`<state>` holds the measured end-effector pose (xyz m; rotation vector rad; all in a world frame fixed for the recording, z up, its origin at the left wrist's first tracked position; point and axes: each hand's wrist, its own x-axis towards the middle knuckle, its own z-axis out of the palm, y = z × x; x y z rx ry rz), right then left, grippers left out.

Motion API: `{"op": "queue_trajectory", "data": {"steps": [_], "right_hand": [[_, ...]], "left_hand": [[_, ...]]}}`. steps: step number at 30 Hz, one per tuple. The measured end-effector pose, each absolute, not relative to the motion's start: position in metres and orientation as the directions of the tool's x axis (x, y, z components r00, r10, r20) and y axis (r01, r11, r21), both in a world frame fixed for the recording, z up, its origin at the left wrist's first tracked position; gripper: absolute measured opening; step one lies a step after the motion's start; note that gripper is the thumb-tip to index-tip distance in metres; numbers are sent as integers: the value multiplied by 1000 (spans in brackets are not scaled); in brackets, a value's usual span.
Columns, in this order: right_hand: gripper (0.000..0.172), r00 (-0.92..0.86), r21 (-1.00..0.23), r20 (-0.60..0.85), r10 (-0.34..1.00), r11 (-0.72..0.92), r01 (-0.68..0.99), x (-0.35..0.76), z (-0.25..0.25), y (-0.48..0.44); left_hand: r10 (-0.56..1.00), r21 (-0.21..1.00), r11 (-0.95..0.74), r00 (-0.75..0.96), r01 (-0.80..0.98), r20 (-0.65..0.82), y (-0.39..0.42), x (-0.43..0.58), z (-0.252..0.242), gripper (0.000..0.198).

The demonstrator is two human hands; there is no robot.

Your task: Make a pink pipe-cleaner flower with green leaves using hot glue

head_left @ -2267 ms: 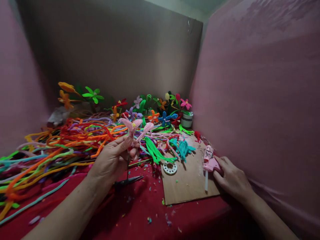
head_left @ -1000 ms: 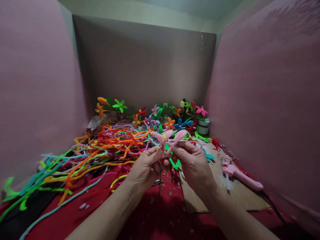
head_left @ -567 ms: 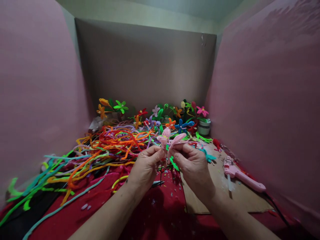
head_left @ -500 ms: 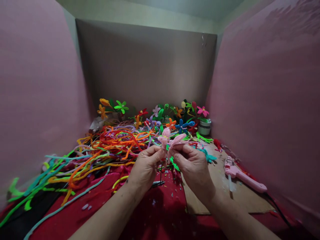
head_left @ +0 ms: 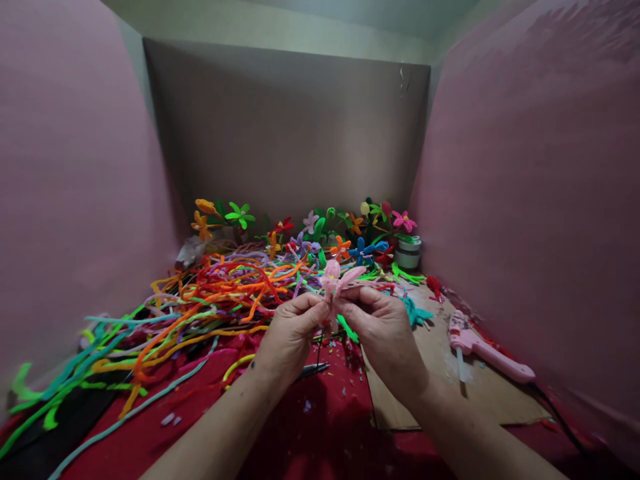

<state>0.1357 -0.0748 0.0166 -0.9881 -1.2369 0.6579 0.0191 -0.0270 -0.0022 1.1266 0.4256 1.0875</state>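
Note:
A pale pink pipe-cleaner flower (head_left: 336, 279) on a thin dark wire stem is held up between both hands over the red cloth. My left hand (head_left: 291, 335) pinches it from the left just below the petals. My right hand (head_left: 383, 333) pinches the petals' base from the right, fingers curled. The stem hangs down between the two hands. Petals stick up above my fingertips.
A tangle of coloured pipe cleaners (head_left: 200, 293) covers the cloth on the left. Finished flowers (head_left: 320, 230) and a small white pot (head_left: 409, 253) line the back wall. A pink glue gun (head_left: 487, 350) lies on a cardboard sheet (head_left: 450, 387) at right. Dark scissors (head_left: 310, 368) lie below my hands.
My right hand left the glue gun and joined my left hand at the flower. Since then the petals have been pressed closer together and the view shifted slightly.

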Motion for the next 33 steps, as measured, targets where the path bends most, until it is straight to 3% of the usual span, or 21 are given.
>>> {"op": "queue_trajectory", "data": {"steps": [11, 19, 24, 33], "right_hand": [[6, 241, -885, 435, 868, 461, -63, 137, 15, -74], [3, 152, -873, 415, 897, 439, -211, 140, 10, -69], [11, 41, -903, 380, 924, 381, -198, 144, 8, -68], [6, 58, -847, 515, 855, 518, -124, 151, 8, -67]], "left_hand": [[841, 897, -7, 483, -442, 244, -23, 17, -8, 15], [812, 893, 22, 529, -450, 246, -24, 14, -4, 11], [783, 901, 47, 576, -432, 235, -25, 13, -3, 16], [776, 900, 159, 615, -406, 140, -27, 14, -2, 17]]}}
